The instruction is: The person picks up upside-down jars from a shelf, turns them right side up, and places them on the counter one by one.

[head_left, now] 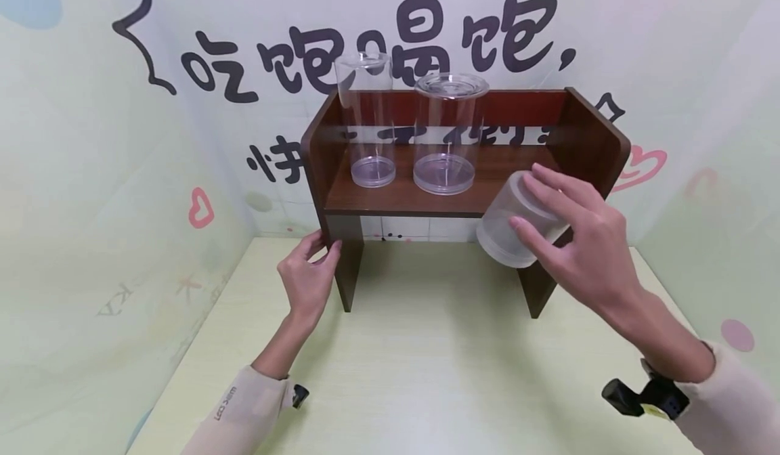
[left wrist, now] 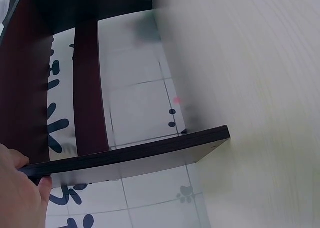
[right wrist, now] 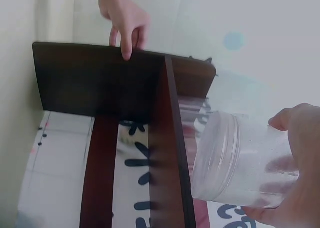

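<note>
My right hand (head_left: 588,238) grips a frosted clear plastic jar (head_left: 518,225), tilted, in front of the right end of the shelf's board. In the right wrist view the jar (right wrist: 240,158) shows its ridged rim end toward the board edge, with fingers and thumb around its other end. My left hand (head_left: 309,272) pinches the front edge of the left side panel of a dark brown wooden shelf (head_left: 396,201). Upon the board stand two transparent jars: a tall narrow one (head_left: 373,123) at left and a wider one (head_left: 447,137) beside it.
The shelf stands on a pale wood-grain table (head_left: 426,374), near a printed cloth backdrop (head_left: 122,170) with black lettering. Below the board is an open space between the two side panels. A small black camera (head_left: 646,397) is worn on the right wrist.
</note>
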Tool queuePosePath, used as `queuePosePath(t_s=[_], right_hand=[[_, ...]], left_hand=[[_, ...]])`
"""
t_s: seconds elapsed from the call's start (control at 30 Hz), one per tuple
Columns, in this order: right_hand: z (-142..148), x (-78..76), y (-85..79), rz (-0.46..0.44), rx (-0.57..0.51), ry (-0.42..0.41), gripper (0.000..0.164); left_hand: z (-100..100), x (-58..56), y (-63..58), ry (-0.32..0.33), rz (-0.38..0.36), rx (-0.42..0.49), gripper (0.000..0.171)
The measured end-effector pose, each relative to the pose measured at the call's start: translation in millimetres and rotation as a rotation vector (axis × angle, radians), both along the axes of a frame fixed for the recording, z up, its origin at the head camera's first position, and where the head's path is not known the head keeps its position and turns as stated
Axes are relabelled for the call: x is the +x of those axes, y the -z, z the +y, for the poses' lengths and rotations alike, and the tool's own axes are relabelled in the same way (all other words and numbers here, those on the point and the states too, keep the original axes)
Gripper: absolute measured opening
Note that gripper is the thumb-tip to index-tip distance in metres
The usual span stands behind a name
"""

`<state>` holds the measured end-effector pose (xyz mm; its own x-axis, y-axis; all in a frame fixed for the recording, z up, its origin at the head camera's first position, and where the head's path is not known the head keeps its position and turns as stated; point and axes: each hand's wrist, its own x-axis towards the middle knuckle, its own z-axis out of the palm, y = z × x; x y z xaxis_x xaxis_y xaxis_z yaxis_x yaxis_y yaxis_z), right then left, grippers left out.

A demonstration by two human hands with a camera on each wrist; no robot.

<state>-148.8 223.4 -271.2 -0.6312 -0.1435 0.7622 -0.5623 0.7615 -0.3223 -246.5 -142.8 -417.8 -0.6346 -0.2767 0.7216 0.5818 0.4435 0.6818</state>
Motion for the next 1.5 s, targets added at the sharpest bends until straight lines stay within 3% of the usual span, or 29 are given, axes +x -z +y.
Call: queuePosePath(t_s=[0.37,0.6,0.83,0.93,1.03,1.17,1.4,1.5], right_hand=[[-6.7,16.5,21.9,0.052,-0.087,-0.101,0.064],[-12.9,19.1,38.4,-0.01,-0.213,-0.077,0.063],[-23.3,19.2,59.9,-0.025,-0.433,-0.205,0.057],[-27.9,17.7,69.9,-0.042,-0.5,-0.238,0.056],[-33.6,16.8,79.7,-0.064,-0.559,-0.238,0.054],[-43.9,18.2,91.8,-0.108,-0.68,-0.225,0.049],[-62.1,17.1,114.3,-0.251,-0.883,-0.2,0.04],[-67.3,13.1,124.6,-0.297,-0.941,-0.193,0.035]], left_hand=[[0.2,2.0,1.5,0.019,-0.019,0.018,0.027],[8.8,9.6,4.6,0.018,-0.03,0.06,0.042],[20.9,19.8,7.1,-0.071,0.118,0.047,0.057],[25.8,25.6,7.4,-0.073,0.205,0.047,0.059],[34.1,32.2,7.3,-0.01,0.268,0.029,0.059],[49.7,42.2,4.0,0.153,0.277,-0.038,0.066],[76.8,57.0,1.6,0.482,0.129,-0.121,0.088],[86.9,61.6,4.5,0.572,0.058,-0.141,0.093]])
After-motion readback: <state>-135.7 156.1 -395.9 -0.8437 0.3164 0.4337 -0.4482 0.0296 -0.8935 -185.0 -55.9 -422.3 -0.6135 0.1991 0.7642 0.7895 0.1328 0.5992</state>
